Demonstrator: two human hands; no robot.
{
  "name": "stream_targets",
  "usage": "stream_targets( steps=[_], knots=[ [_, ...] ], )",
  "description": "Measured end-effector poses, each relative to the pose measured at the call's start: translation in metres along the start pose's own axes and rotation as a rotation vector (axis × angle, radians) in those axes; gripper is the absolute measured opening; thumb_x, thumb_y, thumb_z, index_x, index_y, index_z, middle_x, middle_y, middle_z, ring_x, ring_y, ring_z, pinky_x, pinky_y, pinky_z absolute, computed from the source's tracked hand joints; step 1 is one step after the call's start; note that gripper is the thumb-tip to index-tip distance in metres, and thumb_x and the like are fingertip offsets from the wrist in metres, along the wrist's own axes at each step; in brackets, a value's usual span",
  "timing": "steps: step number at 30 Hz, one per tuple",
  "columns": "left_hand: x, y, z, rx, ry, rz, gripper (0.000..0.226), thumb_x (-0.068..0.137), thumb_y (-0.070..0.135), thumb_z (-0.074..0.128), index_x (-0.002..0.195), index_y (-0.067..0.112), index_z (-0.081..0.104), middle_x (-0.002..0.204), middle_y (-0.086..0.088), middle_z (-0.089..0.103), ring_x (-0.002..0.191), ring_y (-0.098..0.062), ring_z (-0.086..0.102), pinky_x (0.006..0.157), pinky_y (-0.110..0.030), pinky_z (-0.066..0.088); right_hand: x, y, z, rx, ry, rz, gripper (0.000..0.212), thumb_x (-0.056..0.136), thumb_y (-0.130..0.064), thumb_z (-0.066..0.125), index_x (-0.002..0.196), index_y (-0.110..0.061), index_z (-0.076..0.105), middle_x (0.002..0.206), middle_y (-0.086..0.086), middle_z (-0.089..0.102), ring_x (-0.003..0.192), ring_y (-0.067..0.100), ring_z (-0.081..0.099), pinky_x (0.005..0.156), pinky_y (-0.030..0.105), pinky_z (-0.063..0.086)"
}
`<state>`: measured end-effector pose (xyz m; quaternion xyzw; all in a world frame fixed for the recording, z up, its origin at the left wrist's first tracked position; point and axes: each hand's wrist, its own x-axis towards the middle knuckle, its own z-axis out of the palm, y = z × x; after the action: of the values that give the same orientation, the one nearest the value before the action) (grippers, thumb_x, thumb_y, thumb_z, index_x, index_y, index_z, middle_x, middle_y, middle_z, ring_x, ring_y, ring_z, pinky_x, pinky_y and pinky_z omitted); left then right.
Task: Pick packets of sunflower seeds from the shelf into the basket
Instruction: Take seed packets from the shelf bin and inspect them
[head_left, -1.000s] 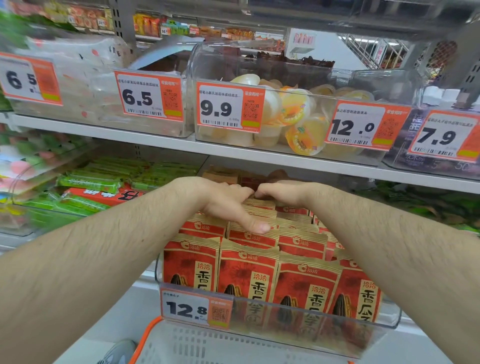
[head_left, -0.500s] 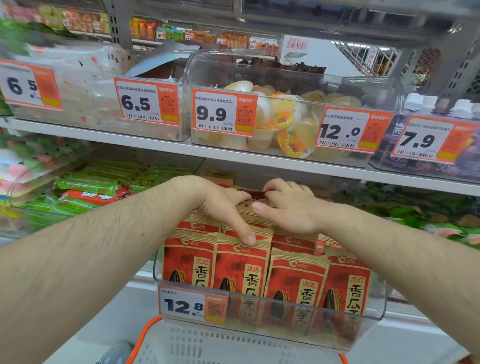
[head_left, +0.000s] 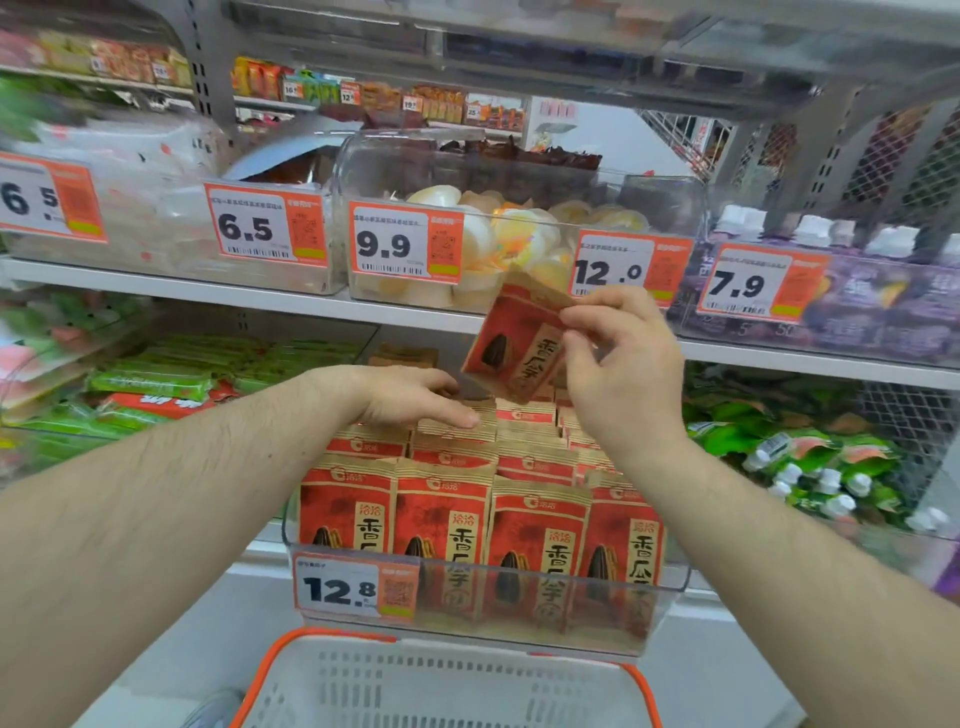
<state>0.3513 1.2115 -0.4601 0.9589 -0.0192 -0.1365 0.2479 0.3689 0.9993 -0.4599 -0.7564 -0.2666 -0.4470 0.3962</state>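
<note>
Right hand (head_left: 626, 371) pinching one seed packet (head_left: 522, 345) by its top corner, lifted above the bin (head_left: 670, 587); left hand (head_left: 415, 397) resting flat on the rows. Light, crinkly, floppy, best gripped along the sealed edge

Your right hand (head_left: 626, 374) pinches a packet (head_left: 519, 343) that looks like matt brown paper with red print. The bin (head_left: 670, 587) before you is clear, glossy plastic, and its price tag (head_left: 356, 587) is smooth printed paper. The shelf (head_left: 260, 299) looks like painted metal. The basket (head_left: 447, 680) is white perforated plastic with an orange rim.
</note>
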Motion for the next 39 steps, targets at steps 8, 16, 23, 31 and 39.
stream_targets(
  steps=[8,16,23,31,39],
  knots=[
    [-0.009,-0.004,-0.001,-0.132,0.554,0.162,0.022,0.082,0.039,0.071,0.102,0.035,0.066,0.107,0.011,0.069,0.103,-0.012,0.063,0.099,-0.035,0.047,0.020,-0.024,-0.022,0.227,0.236,0.318,0.032,0.084,0.001,0.062,0.073,-0.028,0.070,0.088,-0.006,0.063,0.083,-0.004,0.060,0.090,0.028,0.052],
    [-0.067,0.062,0.034,-0.927,0.646,0.404,0.016,0.099,0.019,0.055,0.090,0.015,0.067,0.074,0.004,0.071,0.065,-0.011,0.066,0.057,-0.024,0.053,0.003,-0.041,-0.030,0.495,0.011,0.660,0.042,0.087,0.003,0.064,0.060,-0.027,0.073,0.083,0.001,0.073,0.084,0.028,0.073,0.076,0.053,0.060],
    [-0.087,0.070,0.094,-1.259,0.430,0.229,0.007,0.093,0.008,0.063,0.089,0.010,0.069,0.078,-0.012,0.076,0.066,-0.024,0.073,0.061,-0.035,0.057,-0.043,-0.048,-0.065,0.515,-0.198,0.601,0.033,0.090,0.007,0.064,0.098,-0.024,0.059,0.082,0.002,0.064,0.066,0.015,0.066,0.066,0.037,0.059],
    [-0.093,0.069,0.148,-1.446,0.390,0.060,0.007,0.090,0.009,0.066,0.083,0.008,0.068,0.074,-0.012,0.073,0.058,-0.021,0.069,0.050,-0.031,0.056,-0.100,-0.034,-0.074,0.635,-0.370,0.923,0.016,0.096,-0.011,0.061,0.112,-0.009,0.061,0.077,0.009,0.076,0.064,0.021,0.073,0.052,0.032,0.059],
    [-0.090,0.042,0.168,-1.314,0.206,-0.076,0.013,0.091,0.014,0.066,0.090,0.001,0.069,0.082,-0.018,0.072,0.067,-0.024,0.070,0.064,-0.036,0.060,-0.135,-0.019,-0.064,0.515,-0.472,0.977,0.017,0.098,-0.014,0.059,0.085,-0.008,0.069,0.071,0.011,0.074,0.060,0.021,0.069,0.056,0.037,0.058]
  ],
)
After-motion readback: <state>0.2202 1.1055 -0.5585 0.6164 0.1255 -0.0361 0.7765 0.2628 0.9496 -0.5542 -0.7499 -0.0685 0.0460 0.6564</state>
